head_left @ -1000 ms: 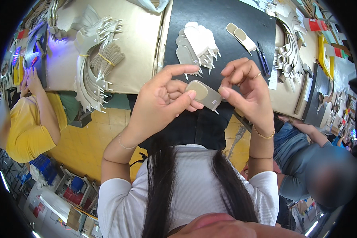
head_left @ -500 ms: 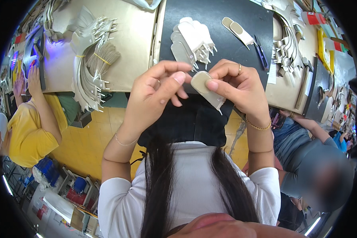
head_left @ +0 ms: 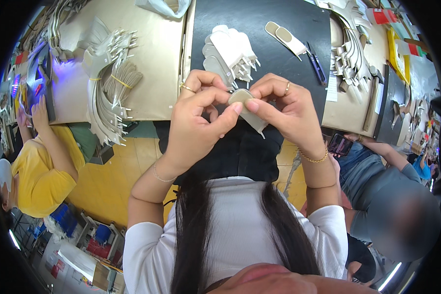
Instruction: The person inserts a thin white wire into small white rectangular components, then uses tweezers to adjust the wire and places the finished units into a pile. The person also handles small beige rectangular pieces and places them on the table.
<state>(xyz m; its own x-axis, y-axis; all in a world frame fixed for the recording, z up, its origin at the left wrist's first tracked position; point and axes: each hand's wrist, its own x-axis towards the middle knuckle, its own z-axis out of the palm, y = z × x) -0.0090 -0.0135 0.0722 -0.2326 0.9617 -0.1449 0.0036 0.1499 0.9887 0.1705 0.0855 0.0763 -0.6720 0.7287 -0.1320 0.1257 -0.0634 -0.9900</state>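
My left hand (head_left: 198, 115) and my right hand (head_left: 291, 110) meet at the near edge of a black work mat (head_left: 284, 73). Between them is a small beige tab (head_left: 254, 119), rounded at one end and narrowing to a short tail. Thumb and fingertips of my right hand pinch its side; those of my left hand close on its rounded end. Just beyond lies a fanned pile of similar white tabs (head_left: 232, 46). Two tabs with tan oval pads (head_left: 285, 35) lie farther right, beside a slim dark-blue tool (head_left: 316, 63), perhaps snips.
Bundles of pale strap pieces (head_left: 100, 98) cover part of the table on the left, with more strap pieces (head_left: 350, 61) on the right. A person in yellow (head_left: 46, 166) works at far left. At right, another person's hand holds a phone (head_left: 340, 144).
My left hand has moved in to the right, and its fingers have closed on the tab's rounded end. My right hand still pinches the tab, now slightly farther left.
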